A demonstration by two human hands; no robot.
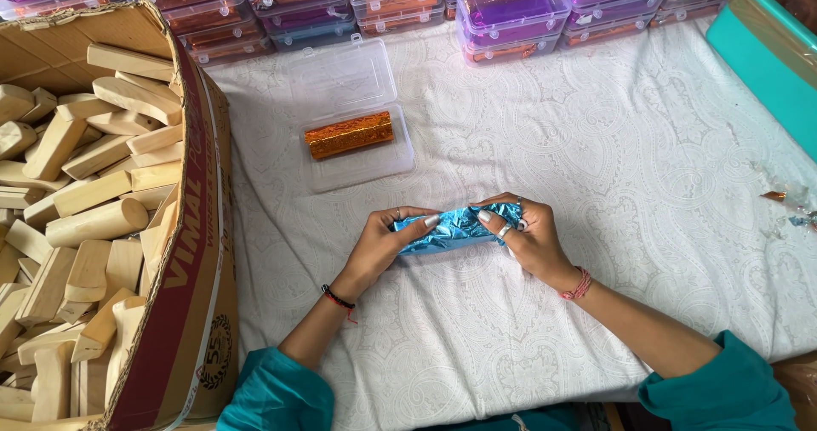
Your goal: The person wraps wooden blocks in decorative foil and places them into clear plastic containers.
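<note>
Blue foil-wrapped block (451, 227) pinched endwise between left hand (383, 244), right hand (523, 235).

Left: brown cardboard box (191, 252) of pale wooden blocks (85, 218). Far: stacked purple-tinted plastic boxes (511, 10), open clear plastic case (366, 163) holding orange foil-wrapped bar (350, 134).

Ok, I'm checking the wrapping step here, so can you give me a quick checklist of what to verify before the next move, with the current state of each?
1. Both hands on the blue foil piece: ok, left hand and right hand grip its ends.
2. Foil covers the piece fully: cannot tell, the fingers hide the ends.
3. Clear box open: ok, lid lies back.
4. Room in the box: ok, only the orange wrapped piece lies in it.
5. Wooden blocks at hand: ok, the cardboard carton is full.
</note>
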